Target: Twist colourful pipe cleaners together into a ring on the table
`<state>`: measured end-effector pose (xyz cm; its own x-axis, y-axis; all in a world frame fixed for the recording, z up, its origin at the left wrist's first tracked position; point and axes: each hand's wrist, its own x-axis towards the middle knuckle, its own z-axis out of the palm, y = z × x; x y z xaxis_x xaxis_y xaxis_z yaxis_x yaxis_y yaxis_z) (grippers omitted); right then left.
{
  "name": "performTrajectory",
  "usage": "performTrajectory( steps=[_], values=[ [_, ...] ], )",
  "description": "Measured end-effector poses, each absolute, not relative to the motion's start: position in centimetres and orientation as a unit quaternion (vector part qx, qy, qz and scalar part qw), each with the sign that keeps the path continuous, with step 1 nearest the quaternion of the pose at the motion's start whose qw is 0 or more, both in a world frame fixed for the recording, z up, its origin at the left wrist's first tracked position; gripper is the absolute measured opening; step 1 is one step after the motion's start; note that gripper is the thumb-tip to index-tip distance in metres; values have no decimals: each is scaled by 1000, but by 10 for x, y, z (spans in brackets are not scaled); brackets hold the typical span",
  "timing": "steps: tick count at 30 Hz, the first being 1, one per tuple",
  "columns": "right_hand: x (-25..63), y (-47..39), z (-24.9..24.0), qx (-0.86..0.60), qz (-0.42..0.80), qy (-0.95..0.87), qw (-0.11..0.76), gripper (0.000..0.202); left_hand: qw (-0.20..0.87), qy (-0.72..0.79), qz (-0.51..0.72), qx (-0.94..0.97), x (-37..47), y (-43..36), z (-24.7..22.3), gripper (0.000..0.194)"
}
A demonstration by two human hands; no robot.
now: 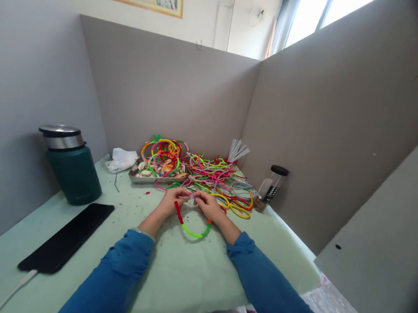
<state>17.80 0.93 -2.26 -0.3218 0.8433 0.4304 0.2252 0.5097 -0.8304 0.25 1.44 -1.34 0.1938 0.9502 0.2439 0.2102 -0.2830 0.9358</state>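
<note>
Over the middle of the table, my left hand (172, 202) and my right hand (208, 206) meet fingertip to fingertip. Both are pinched on a pipe cleaner loop (194, 234) whose lower arc hangs below them in red, lime and green. A pale purple stretch shows between the fingertips; the fingers cover its exact ends. Just beyond my hands lies a pile of loose pipe cleaners (215, 173) in many colours. Yellow pipe cleaner loops (241, 210) rest to the right of my right hand.
At the back, a metal tray (140, 179) holds shells and several coloured pipe cleaner rings (165, 149). A green bottle (74, 172) and a black phone (67, 237) with a cable stand left. A clear black-lidded bottle (275, 184) is at right. Grey partitions (170, 88) enclose the table.
</note>
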Motion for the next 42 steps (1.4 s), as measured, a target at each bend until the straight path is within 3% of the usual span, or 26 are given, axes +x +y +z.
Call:
performTrajectory(
  steps=[12, 22, 42],
  values=[
    [179, 5, -22, -379, 259, -782, 421, 15, 438, 440, 441, 649, 6, 13, -14, 25],
    [179, 7, -23, -367, 267, -783, 426, 18, 474, 392, 446, 650, 6, 13, -16, 29],
    [181, 6, -20, -361, 269, -786, 423, 21, 355, 390, 447, 723, 3, 18, -20, 15]
  ],
)
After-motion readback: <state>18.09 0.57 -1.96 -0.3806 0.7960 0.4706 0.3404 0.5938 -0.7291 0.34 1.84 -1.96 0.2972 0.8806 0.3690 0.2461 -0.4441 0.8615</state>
